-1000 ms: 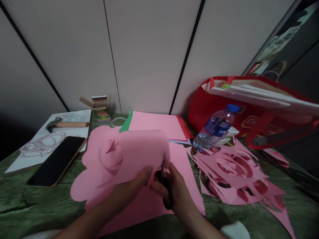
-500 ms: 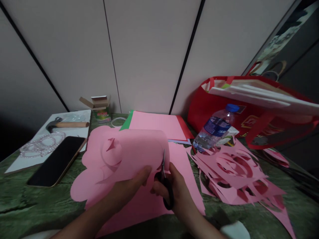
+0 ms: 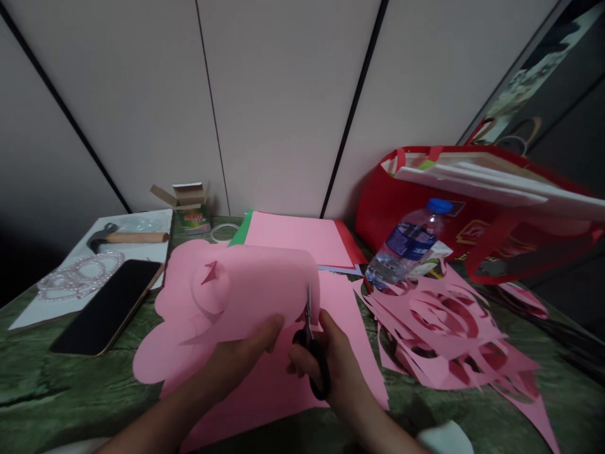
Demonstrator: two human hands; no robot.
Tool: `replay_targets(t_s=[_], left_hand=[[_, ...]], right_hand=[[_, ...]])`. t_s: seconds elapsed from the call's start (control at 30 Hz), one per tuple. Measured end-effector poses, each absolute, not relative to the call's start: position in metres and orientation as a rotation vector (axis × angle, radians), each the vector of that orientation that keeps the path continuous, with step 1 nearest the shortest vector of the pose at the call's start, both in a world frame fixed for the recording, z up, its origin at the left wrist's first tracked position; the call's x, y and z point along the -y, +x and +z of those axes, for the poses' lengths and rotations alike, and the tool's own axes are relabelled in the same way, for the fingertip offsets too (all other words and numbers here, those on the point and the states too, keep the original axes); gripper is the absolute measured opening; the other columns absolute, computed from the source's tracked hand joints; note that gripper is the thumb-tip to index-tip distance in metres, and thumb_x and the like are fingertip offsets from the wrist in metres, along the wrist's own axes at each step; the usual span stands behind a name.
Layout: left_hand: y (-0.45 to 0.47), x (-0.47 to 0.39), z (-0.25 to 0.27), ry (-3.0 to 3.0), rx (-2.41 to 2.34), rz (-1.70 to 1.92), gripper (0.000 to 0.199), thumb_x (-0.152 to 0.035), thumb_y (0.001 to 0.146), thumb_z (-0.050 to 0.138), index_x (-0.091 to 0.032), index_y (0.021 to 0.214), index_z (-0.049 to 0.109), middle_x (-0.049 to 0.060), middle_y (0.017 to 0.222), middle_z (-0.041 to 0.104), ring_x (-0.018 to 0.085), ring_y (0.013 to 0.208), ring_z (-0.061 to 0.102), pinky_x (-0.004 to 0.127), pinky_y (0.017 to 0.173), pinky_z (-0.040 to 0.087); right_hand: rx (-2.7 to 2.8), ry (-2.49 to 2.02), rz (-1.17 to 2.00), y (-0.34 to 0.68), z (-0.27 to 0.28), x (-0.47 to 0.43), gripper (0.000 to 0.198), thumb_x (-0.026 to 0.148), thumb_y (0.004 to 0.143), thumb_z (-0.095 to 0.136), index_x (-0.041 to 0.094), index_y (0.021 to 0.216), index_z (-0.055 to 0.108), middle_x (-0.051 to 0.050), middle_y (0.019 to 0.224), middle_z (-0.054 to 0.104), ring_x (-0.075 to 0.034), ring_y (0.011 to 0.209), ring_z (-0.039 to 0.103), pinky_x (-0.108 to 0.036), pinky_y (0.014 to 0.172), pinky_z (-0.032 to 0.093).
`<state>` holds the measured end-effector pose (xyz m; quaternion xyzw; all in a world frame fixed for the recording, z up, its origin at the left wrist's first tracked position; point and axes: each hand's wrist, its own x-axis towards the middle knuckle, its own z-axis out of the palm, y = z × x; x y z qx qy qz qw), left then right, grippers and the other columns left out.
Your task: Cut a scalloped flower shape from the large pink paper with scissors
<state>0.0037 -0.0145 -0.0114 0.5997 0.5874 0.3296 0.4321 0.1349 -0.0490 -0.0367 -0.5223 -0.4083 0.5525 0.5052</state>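
Observation:
My right hand (image 3: pixel 331 359) grips a pair of black-handled scissors (image 3: pixel 317 369), fingers through the loops. Their blades point away from me and lie at the right part of a curled sheet of pink paper (image 3: pixel 265 277). My left hand (image 3: pixel 253 350) pinches the lower edge of that sheet, thumb on top; the other fingers are hidden beneath. To its left are rounded pink paper cutouts (image 3: pixel 163 353), overlapping one another. More flat pink sheets (image 3: pixel 265 397) lie under both hands.
Pink paper scraps (image 3: pixel 444 321) spread to the right, beside a water bottle (image 3: pixel 406 243) and a red bag (image 3: pixel 472 221). At the left are a phone (image 3: pixel 108 309), a hammer (image 3: pixel 132 237), bead strings (image 3: pixel 80 275) and a small box (image 3: pixel 193 214). Coloured paper (image 3: pixel 297 236) lies behind.
The scissors and the curled sheet have shifted very slightly left. Both hands keep their grip, and the surrounding things stay put.

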Motion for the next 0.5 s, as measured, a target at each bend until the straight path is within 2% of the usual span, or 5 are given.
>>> replay_targets(t_s=[0.13,0.5], left_hand=[[0.0034,0.0135,-0.0106,1.39,-1.39,0.723,0.035,-0.036,0.073,0.05,-0.024,0.043,0.036,-0.004,0.047,0.052,0.017,0.054,0.053,0.028,0.056,0.042],[0.0002,0.0104,-0.0139,1.396,-1.38,0.789,0.033,-0.035,0.071,0.051,-0.024,0.043,0.037,-0.005,0.048,0.045,0.015,0.055,0.049,0.026,0.056,0.041]], right_hand=[[0.996,-1.267,1.332,0.1355,-0.0364,0.0499,0.046,0.035,0.057,0.069,0.02,0.086,0.037,0.009,0.041,0.051,-0.011,0.039,0.048,-0.019,0.037,0.036],[1.011,-1.279,1.329,0.1347,-0.0385,0.0488,0.047,0.034,0.058,0.067,0.018,0.094,0.04,0.009,0.04,0.051,-0.011,0.035,0.049,-0.019,0.036,0.037]])
